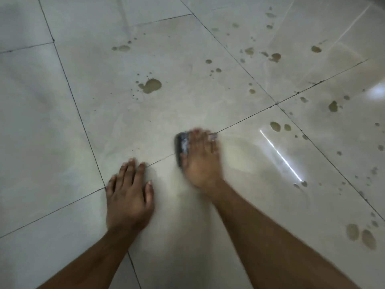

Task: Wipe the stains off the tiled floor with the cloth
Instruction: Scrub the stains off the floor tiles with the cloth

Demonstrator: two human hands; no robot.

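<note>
Clearly much is left: brown stains [152, 85] dot the floor [62, 126] from 10 o'clock round to 4 o'clock, though the patch beside the hands looks clean. Right hand [201, 158] lies blurred, fingers flat, pressing the cloth [181, 146] down near centre. Left hand [128, 195] is spread flat at 7 o'clock, bracing.

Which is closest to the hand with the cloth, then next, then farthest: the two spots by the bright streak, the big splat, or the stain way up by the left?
From the right hand:
1. Two spots, just right and ahead.
2. Big splat, ahead, slightly left.
3. Far stain, farther ahead, left.
</note>
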